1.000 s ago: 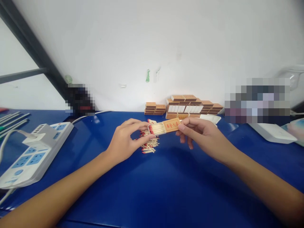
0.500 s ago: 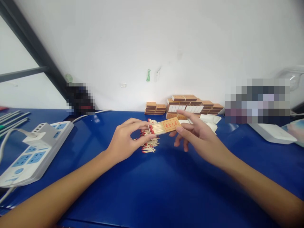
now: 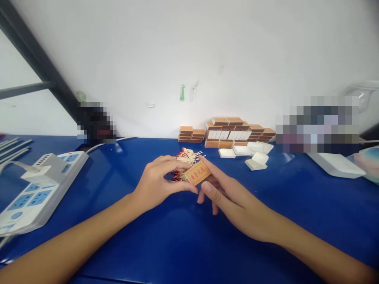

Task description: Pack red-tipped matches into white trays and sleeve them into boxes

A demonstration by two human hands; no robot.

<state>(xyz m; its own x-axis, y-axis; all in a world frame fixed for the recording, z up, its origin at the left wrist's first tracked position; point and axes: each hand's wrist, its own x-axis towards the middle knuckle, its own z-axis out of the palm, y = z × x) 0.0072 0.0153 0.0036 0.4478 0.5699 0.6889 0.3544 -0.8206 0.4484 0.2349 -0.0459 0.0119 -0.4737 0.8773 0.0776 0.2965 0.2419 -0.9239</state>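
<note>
A tan matchbox point(image 3: 197, 172) with red characters is held tilted above the blue table, its sleeve covering the tray as far as I can see. My left hand point(image 3: 156, 177) grips the left end between thumb and fingers. Around the right end lie the thumb and index finger of my right hand point(image 3: 229, 193), the other fingers curled beneath. Just behind the box is a heap of loose red-tipped matches point(image 3: 188, 155), partly hidden by my left hand.
Matchboxes point(image 3: 227, 134) stand stacked along the wall, a smaller stack point(image 3: 191, 134) to their left. White trays point(image 3: 241, 150) lie in front. A power strip point(image 3: 38, 197) occupies the left side of the blue table point(image 3: 177, 244); a white device point(image 3: 337, 165) sits at right.
The matchbox tray has slid into its sleeve, so its matches no longer show. The box has come lower and slightly nearer, and my right hand has closed in on its end.
</note>
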